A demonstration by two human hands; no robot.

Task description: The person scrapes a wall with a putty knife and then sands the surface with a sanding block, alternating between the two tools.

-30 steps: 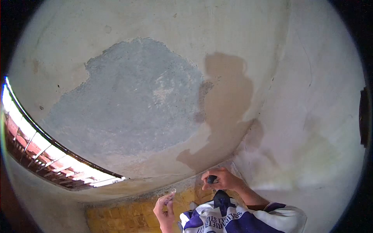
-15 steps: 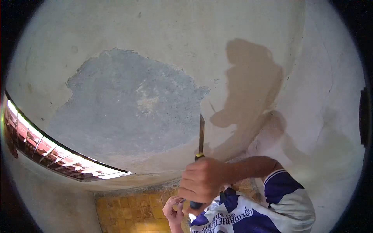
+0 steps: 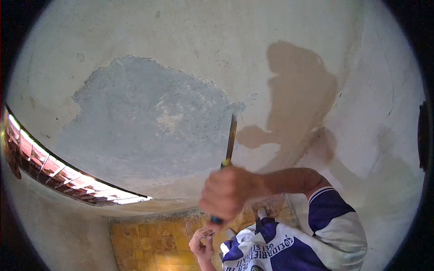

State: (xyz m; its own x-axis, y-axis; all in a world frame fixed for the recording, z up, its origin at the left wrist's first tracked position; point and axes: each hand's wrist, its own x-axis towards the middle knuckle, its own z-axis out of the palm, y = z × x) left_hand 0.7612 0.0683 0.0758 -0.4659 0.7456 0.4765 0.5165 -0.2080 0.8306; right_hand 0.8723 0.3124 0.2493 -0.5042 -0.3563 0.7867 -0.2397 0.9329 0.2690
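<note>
My right hand (image 3: pixel 226 192) is wrapped round the dark handle of a narrow-bladed hand tool (image 3: pixel 231 137) with a yellow collar. Its long flat blade points upward, and the tip overlaps the right edge of a grey bare patch (image 3: pixel 135 113) on the pale wall (image 3: pixel 203 36). The handle's dark butt shows below my fist. Lower down, my left hand (image 3: pixel 202 244) is held in front of my body, fingers curled and thumb drawn in; what it pinches, if anything, I cannot make out.
A barred opening (image 3: pixel 77 176) runs along the left. To the right, the wall (image 3: pixel 389 67) meets the patched one at a corner, with shadows across both. Yellow floor tiles (image 3: pixel 149 244) lie below, beside my feet and patterned shirt (image 3: pixel 289 248). A dark object (image 3: pixel 424 135) is at the far right.
My right hand has risen and shifted slightly left with the tool, bringing the blade tip higher along the patch edge. My left hand stays in nearly the same place.
</note>
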